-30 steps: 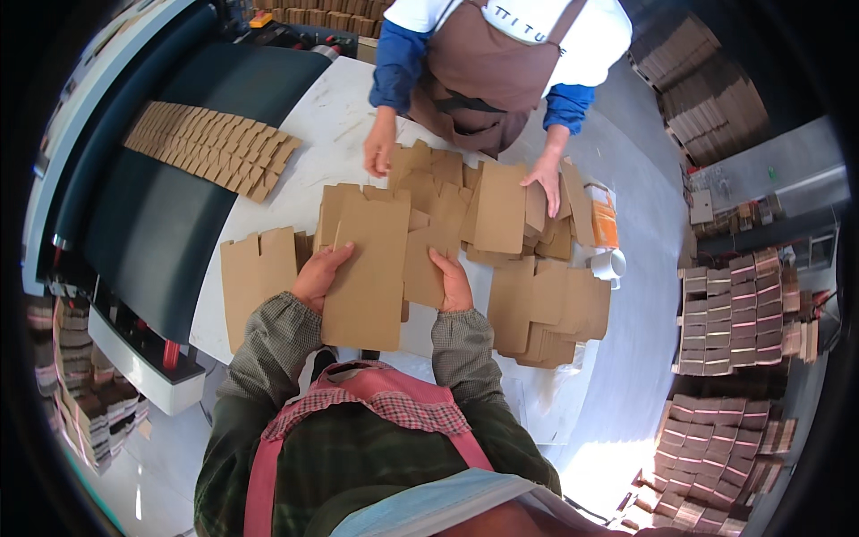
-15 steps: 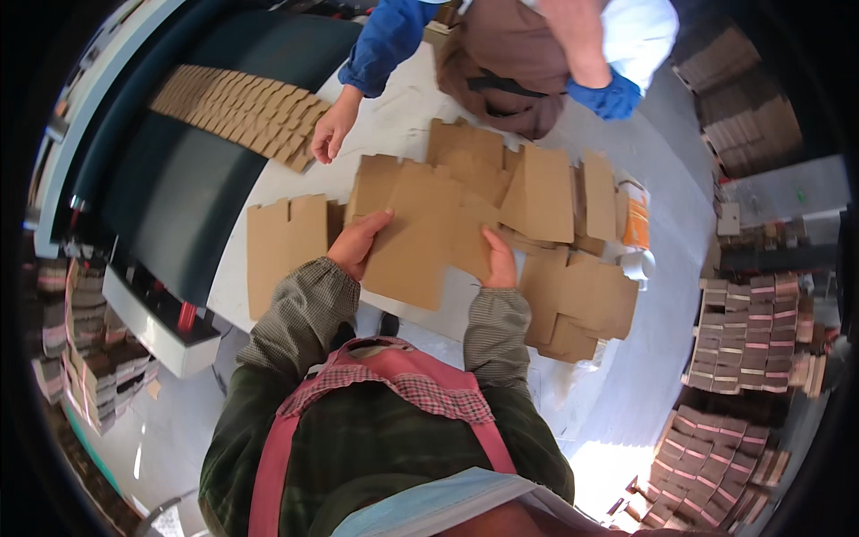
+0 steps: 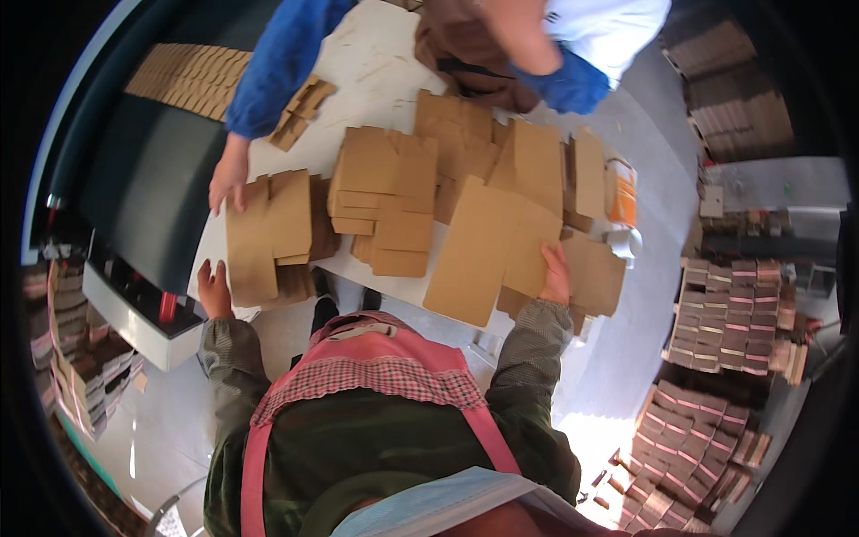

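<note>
My right hand [image 3: 555, 274] grips the right edge of a flat brown cardboard box blank [image 3: 472, 255], which lies tilted over the stacks at the right. My left hand [image 3: 215, 290] is open, its fingers apart, at the near left edge of another stack of cardboard blanks [image 3: 253, 242]. Just above that stack, a co-worker's hand [image 3: 230, 174] reaches down from a blue sleeve. Between my hands stands a pile of folded cardboard blanks [image 3: 385, 174]. Part of the stack at the right is hidden under the blank I hold.
A dark conveyor belt [image 3: 148, 179] at the left carries an overlapping row of cardboard pieces [image 3: 183, 79]. On the white table [image 3: 358, 54] are more blanks and a white roll [image 3: 625, 242] beside an orange-and-white package [image 3: 621, 199]. Bundled cardboard stacks [image 3: 729, 313] stand at the right.
My right hand has carried the blank rightward, and my left hand has let go of it and moved to the left stack. The co-worker's hand has come down toward that stack.
</note>
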A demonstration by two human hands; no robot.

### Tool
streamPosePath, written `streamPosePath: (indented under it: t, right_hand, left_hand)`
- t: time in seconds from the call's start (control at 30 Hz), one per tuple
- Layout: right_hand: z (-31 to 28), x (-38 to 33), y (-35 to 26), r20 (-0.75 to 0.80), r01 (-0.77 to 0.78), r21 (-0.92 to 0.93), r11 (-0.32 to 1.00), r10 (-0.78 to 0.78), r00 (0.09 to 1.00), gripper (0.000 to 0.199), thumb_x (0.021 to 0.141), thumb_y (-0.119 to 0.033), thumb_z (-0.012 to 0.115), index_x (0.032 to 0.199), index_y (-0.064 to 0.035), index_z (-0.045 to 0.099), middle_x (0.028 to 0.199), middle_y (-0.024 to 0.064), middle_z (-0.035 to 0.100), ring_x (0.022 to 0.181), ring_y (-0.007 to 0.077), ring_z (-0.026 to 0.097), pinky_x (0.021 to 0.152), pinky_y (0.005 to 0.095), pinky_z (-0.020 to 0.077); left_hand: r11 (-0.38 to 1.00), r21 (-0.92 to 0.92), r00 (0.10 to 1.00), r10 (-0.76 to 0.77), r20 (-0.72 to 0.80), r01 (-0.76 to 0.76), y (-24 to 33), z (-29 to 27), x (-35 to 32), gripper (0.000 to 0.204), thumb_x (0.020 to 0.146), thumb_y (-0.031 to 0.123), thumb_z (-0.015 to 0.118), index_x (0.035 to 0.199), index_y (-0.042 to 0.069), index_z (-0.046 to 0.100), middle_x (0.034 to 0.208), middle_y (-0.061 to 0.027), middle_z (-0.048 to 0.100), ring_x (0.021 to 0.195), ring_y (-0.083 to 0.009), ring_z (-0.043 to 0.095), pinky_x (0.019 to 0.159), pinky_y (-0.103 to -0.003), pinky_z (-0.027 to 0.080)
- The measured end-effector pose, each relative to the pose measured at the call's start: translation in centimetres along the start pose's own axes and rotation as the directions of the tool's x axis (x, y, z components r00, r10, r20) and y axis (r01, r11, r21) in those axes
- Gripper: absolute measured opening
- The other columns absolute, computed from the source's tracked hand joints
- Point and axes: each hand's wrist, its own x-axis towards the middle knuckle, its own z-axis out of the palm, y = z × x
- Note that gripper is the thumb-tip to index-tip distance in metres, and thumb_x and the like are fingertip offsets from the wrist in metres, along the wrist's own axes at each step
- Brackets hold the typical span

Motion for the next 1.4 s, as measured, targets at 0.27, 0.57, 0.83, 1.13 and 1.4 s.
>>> streamPosePath:
  t: [0.27, 0.57, 0.83, 1.13, 1.4]
  right_hand:
    - [-0.2, 0.0, -1.2, -0.051, -0.064, 0.045, 0.997, 0.066, 0.997, 0.034, 0.092, -0.014, 0.057, 0.124, -0.0021, 0.052, 0.111, 0.006, 0.062, 0.099, 0.0159, 0.06, 0.083, 0.029, 0.0501]
    - [-1.5, 2.7, -6.9, -0.153, 0.135, -0.295, 0.946, -0.186, 0.97, 0.026, 0.091, -0.017, 0.059, 0.112, -0.0007, 0.056, 0.105, 0.0048, 0.062, 0.093, 0.0132, 0.058, 0.079, 0.0271, 0.0473]
    - [1.1, 5.5, -6.5, -0.143, 0.105, -0.35, 0.931, -0.164, 0.976, 0.032, 0.091, -0.026, 0.059, 0.109, 0.0, 0.058, 0.103, 0.0041, 0.062, 0.091, 0.0125, 0.056, 0.08, 0.0262, 0.0448]
    - [-2.2, 11.7, -6.5, -0.166, 0.038, -0.721, 0.692, -0.226, 0.96, 0.048, 0.09, -0.041, 0.056, 0.11, 0.0031, 0.058, 0.103, 0.0087, 0.063, 0.094, 0.0172, 0.053, 0.085, 0.0298, 0.0415]
    - [-6.0, 12.2, -5.0, -0.041, 0.157, -0.586, 0.795, -0.223, 0.974, 0.062, 0.091, -0.043, 0.054, 0.13, 0.0045, 0.048, 0.131, 0.016, 0.051, 0.121, 0.0251, 0.047, 0.103, 0.0333, 0.035]
  left_hand:
    - [0.996, -0.008, 0.989, -0.088, 0.115, 0.089, 3.6, 1.2, -1.4, 0.063, 0.089, 0.032, 0.063, 0.136, -0.002, 0.039, 0.139, -0.0224, 0.041, 0.123, -0.0303, 0.045, 0.102, -0.036, 0.036]
    - [0.998, -0.063, 0.999, -0.014, 0.047, 0.016, 0.3, -1.0, -0.9, 0.061, 0.09, 0.029, 0.062, 0.135, -0.005, 0.038, 0.139, -0.0226, 0.041, 0.123, -0.028, 0.046, 0.103, -0.036, 0.035]
    - [0.99, -0.139, 0.998, 0.014, 0.056, -0.006, 3.6, -1.0, -2.2, 0.06, 0.091, 0.026, 0.061, 0.136, -0.005, 0.037, 0.14, -0.0218, 0.04, 0.119, -0.0277, 0.049, 0.1, -0.035, 0.039]
    - [0.999, -0.04, 0.996, 0.016, 0.086, -0.012, 1.8, 0.8, -2.6, 0.06, 0.09, 0.028, 0.062, 0.136, -0.002, 0.039, 0.138, -0.021, 0.044, 0.121, -0.0285, 0.049, 0.098, -0.035, 0.041]
    - [0.901, 0.338, 0.962, 0.247, 0.115, -0.271, 5.4, 3.1, -4.8, 0.073, 0.074, 0.033, 0.076, 0.13, -0.003, 0.045, 0.126, -0.0248, 0.052, 0.117, -0.0379, 0.049, 0.1, -0.043, 0.039]
